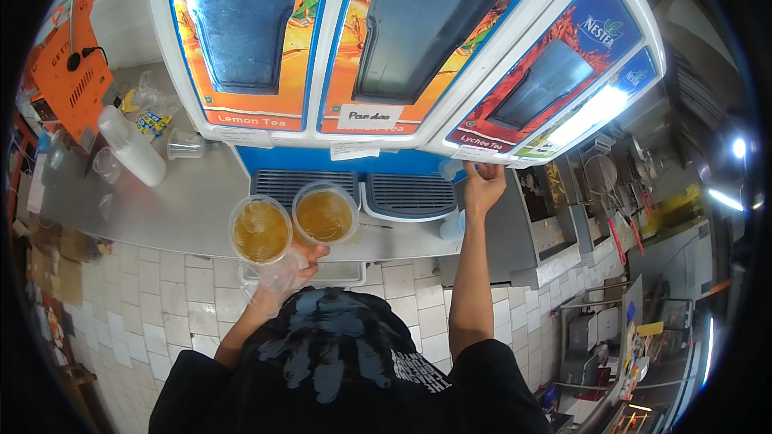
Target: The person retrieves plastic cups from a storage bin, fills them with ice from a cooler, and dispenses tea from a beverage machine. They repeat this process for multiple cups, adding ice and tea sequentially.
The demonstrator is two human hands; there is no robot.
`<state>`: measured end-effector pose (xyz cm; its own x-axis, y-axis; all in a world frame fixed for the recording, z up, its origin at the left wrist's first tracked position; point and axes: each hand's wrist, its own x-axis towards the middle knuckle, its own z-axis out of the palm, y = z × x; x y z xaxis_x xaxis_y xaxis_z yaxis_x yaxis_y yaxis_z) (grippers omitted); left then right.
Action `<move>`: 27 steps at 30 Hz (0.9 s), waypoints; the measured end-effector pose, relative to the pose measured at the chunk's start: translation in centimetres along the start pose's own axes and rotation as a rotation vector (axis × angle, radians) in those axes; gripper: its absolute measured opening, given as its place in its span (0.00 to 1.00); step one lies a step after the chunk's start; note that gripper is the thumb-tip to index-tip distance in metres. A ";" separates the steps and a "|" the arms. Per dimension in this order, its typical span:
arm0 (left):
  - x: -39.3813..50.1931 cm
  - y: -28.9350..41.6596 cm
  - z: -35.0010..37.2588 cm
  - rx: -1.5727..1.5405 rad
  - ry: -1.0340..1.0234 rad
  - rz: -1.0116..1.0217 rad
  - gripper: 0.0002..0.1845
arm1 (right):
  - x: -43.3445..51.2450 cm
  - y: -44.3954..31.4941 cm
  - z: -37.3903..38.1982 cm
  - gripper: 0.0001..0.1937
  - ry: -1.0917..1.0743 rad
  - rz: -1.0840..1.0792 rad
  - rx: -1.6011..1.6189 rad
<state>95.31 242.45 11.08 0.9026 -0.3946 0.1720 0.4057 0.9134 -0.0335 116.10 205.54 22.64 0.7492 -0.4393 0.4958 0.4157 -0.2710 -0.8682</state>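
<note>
Two clear plastic cups of amber drink stand side by side in front of the drip trays: a left cup [260, 230] and a right cup [324, 216]. My left hand [306, 260] is close against their near sides, its fingers curled around crumpled-looking clear plastic [274, 280] that partly covers the hand and wrist. Whether it also bears a cup's weight cannot be told. Raised to the lower edge of the Nestea drink dispenser [410, 143], my right hand [484, 188] touches the underside below the lychee tea panel. Its fingertips are partly hidden there.
Two dark slatted drip trays [411, 196] sit under the dispenser on a metal counter [199, 211]. A white bottle [131, 146], an empty clear cup [184, 144] and an orange machine [71, 72] are at left. Metal fryer basins [546, 217] with red-handled baskets adjoin at right.
</note>
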 end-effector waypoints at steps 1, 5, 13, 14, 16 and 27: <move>-0.1 -0.1 0.1 0.002 -0.020 0.003 0.28 | 0.0 -0.2 0.0 0.29 -0.016 0.030 0.030; -0.1 0.0 0.2 -0.021 0.006 0.007 0.28 | 0.1 -0.3 -0.3 0.28 -0.054 0.013 -0.006; -0.4 -0.4 -0.9 0.041 0.012 0.037 0.27 | 0.6 0.1 -0.6 0.25 -0.062 0.028 -0.005; -0.4 -0.5 -0.9 0.049 0.011 0.038 0.27 | 0.6 0.1 -0.5 0.24 -0.048 0.031 -0.036; -0.4 -0.6 -0.6 0.049 0.023 0.031 0.27 | 0.6 0.2 -0.5 0.24 -0.059 0.041 -0.010; -0.2 -0.8 -0.1 0.065 0.009 -0.021 0.27 | 0.8 -0.3 -0.8 0.23 -0.059 0.078 -0.154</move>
<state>94.85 241.77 10.96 0.8952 -0.4146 0.1634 0.4147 0.9093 0.0346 116.16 204.63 23.31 0.8066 -0.4144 0.4215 0.2749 -0.3684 -0.8881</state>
